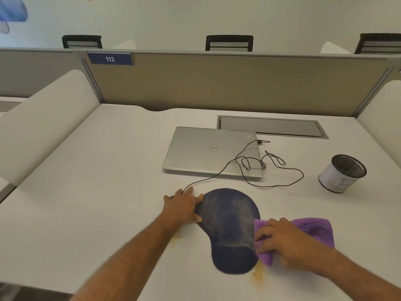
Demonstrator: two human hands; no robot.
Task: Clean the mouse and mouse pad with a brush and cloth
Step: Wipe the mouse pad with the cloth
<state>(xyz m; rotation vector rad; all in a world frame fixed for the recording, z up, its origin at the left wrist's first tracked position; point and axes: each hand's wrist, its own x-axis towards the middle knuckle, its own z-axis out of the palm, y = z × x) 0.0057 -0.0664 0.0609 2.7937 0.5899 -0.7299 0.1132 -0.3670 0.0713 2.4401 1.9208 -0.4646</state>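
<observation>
My left hand (183, 208) lies flat, fingers spread, pressing the left edge of the dark blue mouse pad (230, 227) on the white desk (97, 192). My right hand (282, 241) grips a bunched purple cloth (312, 230) against the pad's right edge. A black cable (245, 168) runs out from under my left fingers across the closed laptop (212, 152); the mouse itself I can't make out
</observation>
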